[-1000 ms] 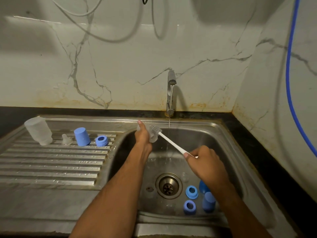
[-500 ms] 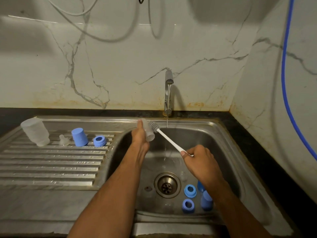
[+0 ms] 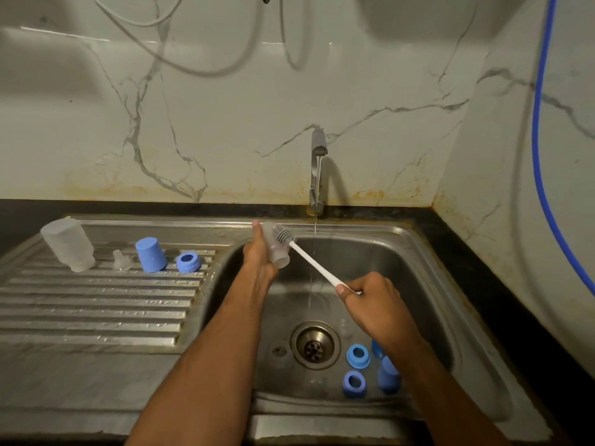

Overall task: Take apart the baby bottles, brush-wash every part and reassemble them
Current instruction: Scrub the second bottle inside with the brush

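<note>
right of the drain [image 3: 315, 345], the right forearm [image 3: 415, 358] hides most of one blue cap [image 3: 376, 348] and part of another [image 3: 388, 375].

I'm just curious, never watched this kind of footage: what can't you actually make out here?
Head view:
- Blue parts in the sink: right forearm covers some, count unclear.
- Clear bottle: left hand hides its far side.
- Brush: handle end buried in right hand.
- Nipple on drainboard: too small, translucent.

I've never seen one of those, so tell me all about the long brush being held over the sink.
The brush has a thin white handle and a grey, ridged, rubbery-looking head. It slants up to the left; the right hand grips its lower end. Its head lies against the clear bottle that the left hand holds, just left of the water stream.
</note>
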